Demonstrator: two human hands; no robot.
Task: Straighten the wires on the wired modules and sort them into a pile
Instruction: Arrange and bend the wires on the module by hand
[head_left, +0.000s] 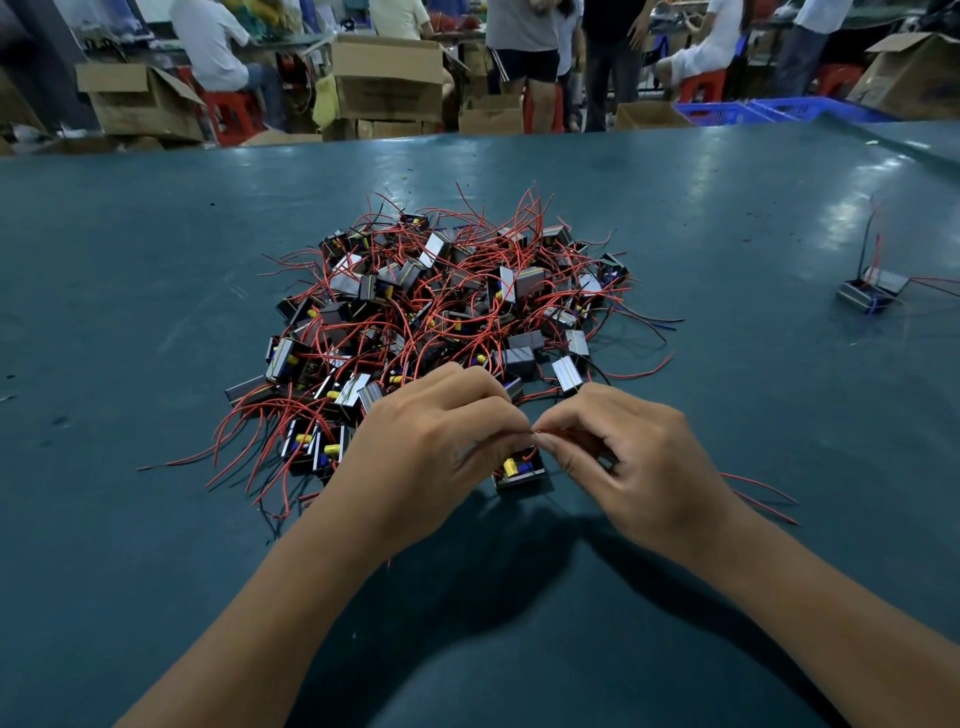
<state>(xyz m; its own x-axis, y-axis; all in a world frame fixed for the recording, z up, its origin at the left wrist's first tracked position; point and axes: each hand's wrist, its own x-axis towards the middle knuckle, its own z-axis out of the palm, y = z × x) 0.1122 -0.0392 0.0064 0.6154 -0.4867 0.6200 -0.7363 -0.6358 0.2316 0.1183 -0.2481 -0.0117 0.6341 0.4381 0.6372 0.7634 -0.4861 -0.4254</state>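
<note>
The left hand (431, 447) reached in from seven o'clock, knuckles up, its fingers curled and thumb and forefinger pinched on a red wire (550, 431). The right hand (628, 457) came in from five o'clock in mirrored pose, its fingertips clamped on the same wire just beside the left's (the two pinches almost touched). A wired module (519, 470) sat on the green table (753, 389) directly below the grips, at six o'clock of them. The tangled heap of modules (441, 312) lay at twelve o'clock. Two sorted modules (872, 291) stood well apart at two o'clock.
</note>
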